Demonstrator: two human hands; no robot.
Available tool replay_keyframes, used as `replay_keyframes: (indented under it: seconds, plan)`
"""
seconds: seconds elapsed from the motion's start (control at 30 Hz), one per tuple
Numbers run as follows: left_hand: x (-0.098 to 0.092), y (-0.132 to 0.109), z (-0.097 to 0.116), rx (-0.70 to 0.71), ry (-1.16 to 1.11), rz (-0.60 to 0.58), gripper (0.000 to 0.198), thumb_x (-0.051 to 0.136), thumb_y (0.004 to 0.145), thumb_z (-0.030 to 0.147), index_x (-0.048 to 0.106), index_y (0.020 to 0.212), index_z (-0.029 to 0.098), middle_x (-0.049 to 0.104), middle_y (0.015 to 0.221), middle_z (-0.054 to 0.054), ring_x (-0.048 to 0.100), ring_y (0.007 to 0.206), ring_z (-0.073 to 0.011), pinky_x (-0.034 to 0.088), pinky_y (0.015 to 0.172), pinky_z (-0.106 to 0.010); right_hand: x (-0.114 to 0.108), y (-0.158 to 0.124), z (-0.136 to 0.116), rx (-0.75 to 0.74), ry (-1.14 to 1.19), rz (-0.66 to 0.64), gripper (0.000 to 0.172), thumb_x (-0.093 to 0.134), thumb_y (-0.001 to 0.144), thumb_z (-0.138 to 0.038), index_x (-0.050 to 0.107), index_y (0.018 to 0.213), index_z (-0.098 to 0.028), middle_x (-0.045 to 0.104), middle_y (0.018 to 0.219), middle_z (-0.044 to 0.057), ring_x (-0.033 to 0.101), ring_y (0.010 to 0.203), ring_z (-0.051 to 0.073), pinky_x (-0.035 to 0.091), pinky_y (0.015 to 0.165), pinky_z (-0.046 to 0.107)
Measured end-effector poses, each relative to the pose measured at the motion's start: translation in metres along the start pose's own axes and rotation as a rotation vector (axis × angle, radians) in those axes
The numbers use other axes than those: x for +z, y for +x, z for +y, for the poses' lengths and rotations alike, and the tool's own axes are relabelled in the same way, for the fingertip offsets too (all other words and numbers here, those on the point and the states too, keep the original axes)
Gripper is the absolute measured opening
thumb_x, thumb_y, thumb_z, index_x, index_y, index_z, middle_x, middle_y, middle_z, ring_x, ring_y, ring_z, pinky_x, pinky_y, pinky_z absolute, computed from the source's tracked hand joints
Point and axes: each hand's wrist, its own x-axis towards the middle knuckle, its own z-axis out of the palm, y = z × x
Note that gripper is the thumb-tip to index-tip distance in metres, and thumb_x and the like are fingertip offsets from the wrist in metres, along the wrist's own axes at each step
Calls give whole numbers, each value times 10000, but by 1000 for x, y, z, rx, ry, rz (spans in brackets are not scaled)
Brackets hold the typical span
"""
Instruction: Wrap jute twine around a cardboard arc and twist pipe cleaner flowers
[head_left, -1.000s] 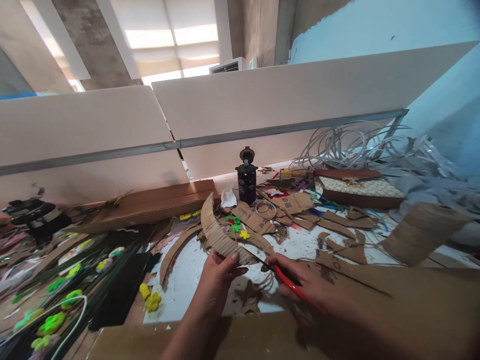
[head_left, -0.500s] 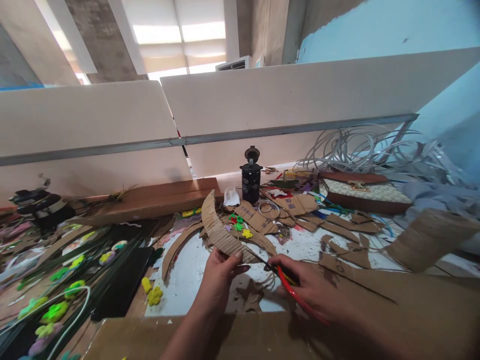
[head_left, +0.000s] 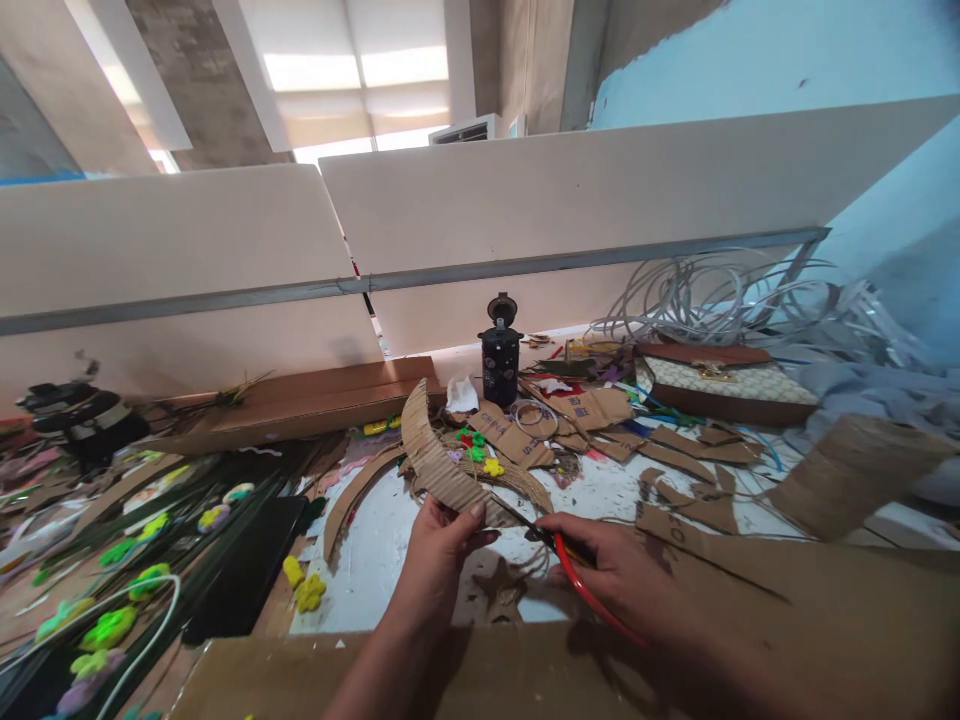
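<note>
A crescent-shaped piece of corrugated cardboard is pinched by its lower end in my left hand. My right hand is closed round the handles of red-handled scissors. The blades point up and left and meet the crescent's lower edge close to my left fingertips. Beneath my hands lies a cardboard star. Behind the crescent, a curved cardboard arch rests on the white table surface, with green and yellow fuzzy flowers beside it.
A black bottle with its lid up stands behind the cardboard scraps. On the right are a handbag, a twine roll and coiled clear tubing. A large cardboard sheet lies along the front edge. Fuzzy flowers sit at left.
Hands, crescent and scissors keep almost the same places. My right hand and the scissor handles have shifted very slightly.
</note>
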Motion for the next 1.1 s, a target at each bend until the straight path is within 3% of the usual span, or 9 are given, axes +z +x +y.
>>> replay_keyframes:
  seconds: [0.63, 0.83, 1.1]
  plan:
    - [-1, 1, -2, 10, -23, -12, 456, 890, 647, 246, 656, 1031, 173, 770, 1017, -82, 714, 829, -199, 570, 684, -281, -1, -1, 6, 25, -92, 24, 423, 654, 843, -390, 735, 1214, -202, 734, 1184, 98, 668, 1086, 327, 510, 973, 425]
    - [1, 0, -1, 15, -6, -12, 456, 898, 637, 260, 661, 1015, 166, 771, 989, -82, 716, 811, -201, 567, 678, -281, -2, -2, 0, 12, -132, 25, 388, 641, 858, -413, 743, 1173, -211, 753, 1108, 89, 679, 1011, 325, 520, 905, 413]
    - [0, 0, -9, 37, -2, -59, 418, 864, 697, 243, 641, 1044, 173, 770, 1019, -88, 716, 850, -213, 562, 723, -309, -3, -3, -2, -21, -169, 5, 574, 717, 793, -519, 668, 1257, -185, 703, 1206, 123, 640, 1081, 344, 478, 933, 410]
